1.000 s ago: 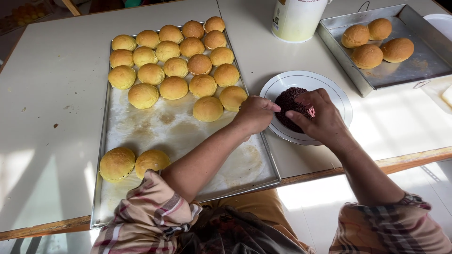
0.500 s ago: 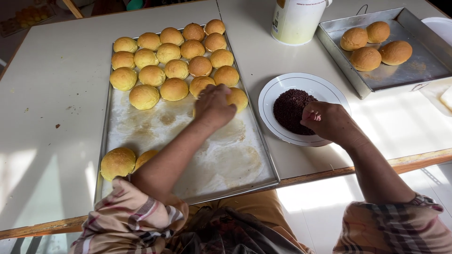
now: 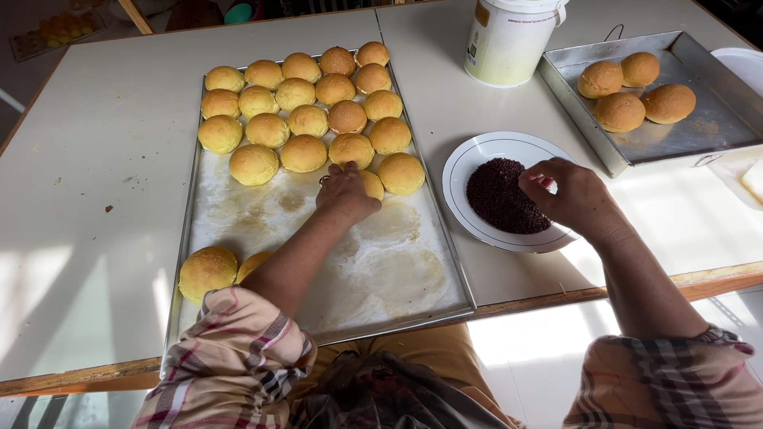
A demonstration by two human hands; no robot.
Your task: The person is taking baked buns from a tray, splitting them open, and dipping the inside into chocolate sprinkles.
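Note:
My left hand [image 3: 346, 191] reaches onto the long metal baking tray [image 3: 397, 278] and closes over a golden bun [image 3: 372, 184] at the front of a block of several round buns [image 3: 302, 111]. My right hand [image 3: 572, 195] hovers at the right rim of a white plate [image 3: 477, 159] that holds a heap of dark chocolate sprinkles [image 3: 501, 195]. Its fingertips are pinched together, with something small and pink showing between them. Two more buns [image 3: 208, 270] lie at the near left corner of the tray, partly hidden by my sleeve.
A smaller metal tray [image 3: 699, 131] with several buns stands at the far right. A white tub [image 3: 509, 40] stands behind the plate. The table's wooden front edge [image 3: 699, 278] runs just below the plate. A white container [image 3: 743, 63] sits at the right edge.
My left hand has moved from the plate leftwards onto the baking tray and taken hold of a front bun. My right hand has lifted off the sprinkles toward the plate's right rim.

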